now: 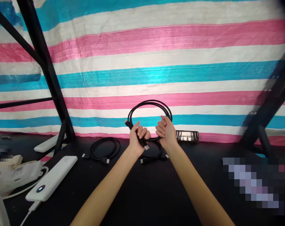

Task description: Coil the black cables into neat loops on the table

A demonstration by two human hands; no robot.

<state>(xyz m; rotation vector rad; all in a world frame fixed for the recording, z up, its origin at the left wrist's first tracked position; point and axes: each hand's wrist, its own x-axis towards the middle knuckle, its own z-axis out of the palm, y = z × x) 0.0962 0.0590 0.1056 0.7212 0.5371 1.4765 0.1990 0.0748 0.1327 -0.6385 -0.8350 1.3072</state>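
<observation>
Both my hands hold up one black cable (149,105) wound into a round coil above a black table (147,191). My left hand (137,138) is closed around the coil's lower left, where a plug end sticks out below the fist. My right hand (165,131) grips the coil's lower right with curled fingers. A second coiled black cable (104,148) lies flat on the table to the left of my hands. Another coiled cable (154,155) lies on the table just beneath them, partly hidden by my wrists.
A white power bank (53,177) with a lit button and white cord lies at the left front. A dark phone (187,136) rests behind my right hand. Black metal frame legs (50,75) stand left and right before a striped tarp (156,53). Blurred items sit bottom right.
</observation>
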